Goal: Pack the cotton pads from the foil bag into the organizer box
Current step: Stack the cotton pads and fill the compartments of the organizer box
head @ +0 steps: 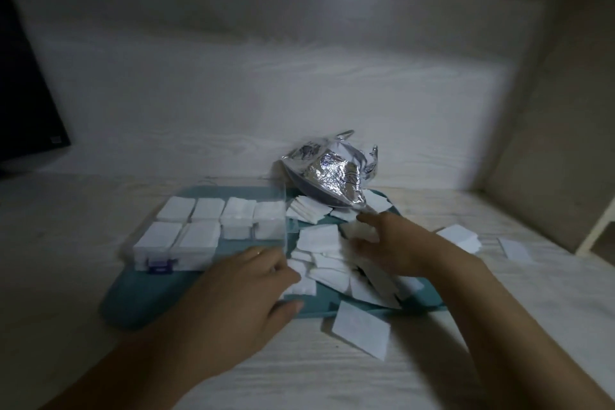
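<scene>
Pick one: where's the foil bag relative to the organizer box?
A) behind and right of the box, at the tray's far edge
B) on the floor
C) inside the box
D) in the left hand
A: the foil bag lies crumpled behind and to the right of the box, at the far edge of the teal tray, with neither hand holding it.

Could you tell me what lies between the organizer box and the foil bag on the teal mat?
In the head view, a small stack of loose cotton pads lies between the organizer box and the foil bag, resting on the teal mat.
</scene>
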